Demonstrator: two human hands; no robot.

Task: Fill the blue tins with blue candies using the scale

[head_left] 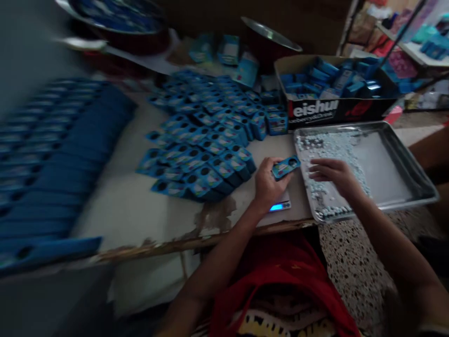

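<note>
My left hand point(268, 185) is wrapped round a small blue box point(286, 167) that has a dark round hole in its top face. Below that hand a digital scale point(286, 204) shows a lit blue display, partly covered by the hand. Over the left part of a metal tray point(396, 164) is my right hand point(333, 175), its fingers stretched toward the left and slightly apart. Small pale pieces point(336, 145) are spread across the tray's left half, beneath and around the right hand.
Many blue boxes point(206, 140) cover the table point(140, 206), with long rows point(70, 154) at the left. A black carton point(336, 110) of blue boxes stands behind the tray. Bowls point(133, 42) sit at the back. Part of another person's arm point(430, 150) shows at right.
</note>
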